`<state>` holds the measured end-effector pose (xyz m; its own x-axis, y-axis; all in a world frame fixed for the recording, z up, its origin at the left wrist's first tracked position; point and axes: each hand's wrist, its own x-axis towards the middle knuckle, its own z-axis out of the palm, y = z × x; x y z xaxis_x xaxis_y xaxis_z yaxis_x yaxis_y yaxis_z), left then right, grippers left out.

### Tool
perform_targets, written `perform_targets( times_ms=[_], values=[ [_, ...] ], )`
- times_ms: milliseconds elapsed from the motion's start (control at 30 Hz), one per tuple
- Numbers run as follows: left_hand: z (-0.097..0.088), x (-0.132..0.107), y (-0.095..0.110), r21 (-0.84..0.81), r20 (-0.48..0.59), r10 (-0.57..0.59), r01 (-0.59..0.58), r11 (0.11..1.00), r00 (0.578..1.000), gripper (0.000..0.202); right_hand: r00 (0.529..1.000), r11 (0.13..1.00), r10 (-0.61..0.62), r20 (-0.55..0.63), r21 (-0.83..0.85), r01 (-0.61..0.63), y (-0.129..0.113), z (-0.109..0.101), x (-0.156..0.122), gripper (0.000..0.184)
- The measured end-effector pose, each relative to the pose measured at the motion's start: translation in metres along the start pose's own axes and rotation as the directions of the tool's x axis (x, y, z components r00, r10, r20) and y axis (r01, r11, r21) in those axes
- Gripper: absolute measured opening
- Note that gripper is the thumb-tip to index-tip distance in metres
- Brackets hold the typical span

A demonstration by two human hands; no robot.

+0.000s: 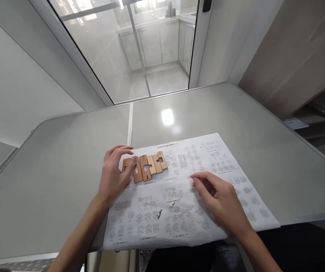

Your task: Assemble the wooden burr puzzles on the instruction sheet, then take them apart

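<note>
Several flat notched wooden puzzle pieces lie side by side in a row on a printed sheet. The reddish-brown piece has a slot and a small dark mark; to its right are paler pieces with cut-outs. My left hand rests at the row's left end, its thumb over the brown pieces and its fingers apart, partly covering the leftmost piece. Over the right half of the sheet, my right hand is curled, thumb and forefinger close together, with nothing visible between them. It is apart from the wooden pieces.
The large white sheet carries small line drawings and has two small tears near its middle. Under it is a grey table with a pale seam. A glass door stands beyond the far edge; shelves are at the right.
</note>
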<state>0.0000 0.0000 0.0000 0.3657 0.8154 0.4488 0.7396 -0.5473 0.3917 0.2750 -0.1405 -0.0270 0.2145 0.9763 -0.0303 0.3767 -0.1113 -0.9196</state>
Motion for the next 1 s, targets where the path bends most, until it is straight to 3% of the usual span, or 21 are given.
perform_targets(
  times_ms=[100,200,267,333,500,667,1000],
  values=[
    [0.001,-0.011,-0.007,-0.038,0.2,-0.011,0.019,0.999,0.98,0.025,1.0,1.0,-0.01,0.009,0.02,0.009,0.0,-0.001,0.001,0.024],
    [0.003,-0.021,-0.012,-0.017,0.367,0.034,-0.03,0.999,0.93,0.063,1.0,0.999,-0.014,0.02,0.045,0.013,0.0,-0.002,0.002,0.022],
    [0.003,-0.024,-0.013,0.018,0.394,0.026,-0.036,0.999,0.919,0.085,1.0,0.998,-0.018,0.022,0.056,0.017,0.002,-0.002,0.003,0.021],
    [0.003,-0.024,-0.012,0.035,0.393,0.002,-0.017,0.999,0.92,0.094,0.999,0.998,-0.023,0.021,0.067,0.022,0.003,-0.002,0.003,0.021],
    [0.005,-0.018,-0.009,-0.02,0.429,-0.027,0.04,0.999,0.903,0.085,0.999,0.996,-0.029,0.036,0.088,0.026,0.002,-0.003,0.004,0.022],
    [0.006,-0.02,-0.005,-0.024,0.444,-0.01,0.023,0.999,0.896,0.074,0.999,0.995,-0.032,0.039,0.098,0.028,0.001,-0.004,0.004,0.023],
    [-0.003,-0.053,0.001,-0.005,0.396,0.094,-0.1,0.995,0.913,0.081,0.998,0.992,-0.041,0.046,0.124,0.035,0.0,-0.004,0.004,0.024]
  ],
)
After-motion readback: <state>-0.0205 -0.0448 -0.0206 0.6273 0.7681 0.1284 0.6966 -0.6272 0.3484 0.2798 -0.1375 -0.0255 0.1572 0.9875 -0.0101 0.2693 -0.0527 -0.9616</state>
